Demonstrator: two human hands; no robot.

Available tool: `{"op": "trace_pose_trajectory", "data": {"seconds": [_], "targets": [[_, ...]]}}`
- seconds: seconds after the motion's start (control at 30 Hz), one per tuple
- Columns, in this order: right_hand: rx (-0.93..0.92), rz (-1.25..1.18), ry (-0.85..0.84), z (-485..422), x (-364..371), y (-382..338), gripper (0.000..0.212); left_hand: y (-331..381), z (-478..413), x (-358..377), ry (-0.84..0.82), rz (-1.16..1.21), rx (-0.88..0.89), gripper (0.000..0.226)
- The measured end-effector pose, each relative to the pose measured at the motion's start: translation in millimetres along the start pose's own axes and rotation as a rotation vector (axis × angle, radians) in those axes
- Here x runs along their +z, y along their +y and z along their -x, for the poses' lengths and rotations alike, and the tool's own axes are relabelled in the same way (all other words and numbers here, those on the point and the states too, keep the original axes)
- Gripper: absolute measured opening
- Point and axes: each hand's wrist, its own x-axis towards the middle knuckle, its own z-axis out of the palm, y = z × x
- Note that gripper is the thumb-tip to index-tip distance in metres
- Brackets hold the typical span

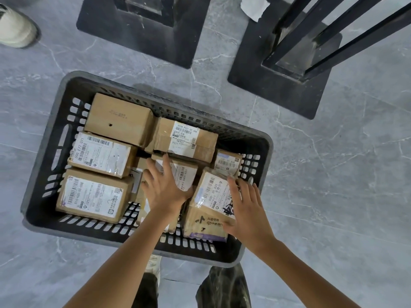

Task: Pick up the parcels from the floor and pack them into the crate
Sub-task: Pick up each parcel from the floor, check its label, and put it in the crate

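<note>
A dark slatted plastic crate (47, 150) stands on the grey floor and holds several cardboard parcels with white labels. My left hand (165, 187) lies flat, fingers spread, on a labelled parcel (185, 174) in the crate's middle. My right hand (246, 207) rests with fingers apart on the right side of a tilted parcel (209, 205) with purple tape at the crate's near right. Three parcels line the left side, among them a plain brown box (117, 118) at the back. Neither hand grips anything.
Two black square stand bases (142, 38) (287, 85) with metal posts stand beyond the crate. A pale shoe (15, 30) of another person is at the top left. A scrap of white paper (254, 5) lies at the top. My own feet show below the crate.
</note>
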Motion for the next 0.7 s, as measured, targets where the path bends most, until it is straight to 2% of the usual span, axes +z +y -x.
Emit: {"op": "trace_pose_trajectory", "data": {"seconds": [0.13,0.27,0.4,0.53,0.7], "targets": [[0.019,-0.019,-0.008,0,-1,1,0.113,-17,-1,-18,0.065,0.024,-0.029,0.123],[0.072,-0.080,-0.020,-11,-4,-2,0.114,-35,-1,-24,0.065,-0.047,0.047,0.120],[-0.049,0.012,-0.131,-29,-10,-9,0.115,-37,-1,-20,0.159,-0.213,0.188,0.090],[-0.081,0.066,-0.208,-50,-10,-20,0.113,-58,-14,-24,0.079,-0.448,0.269,0.079],[-0.070,0.139,-0.271,-72,-11,-35,0.112,-63,-20,-33,0.054,-0.536,0.282,0.083]]}}
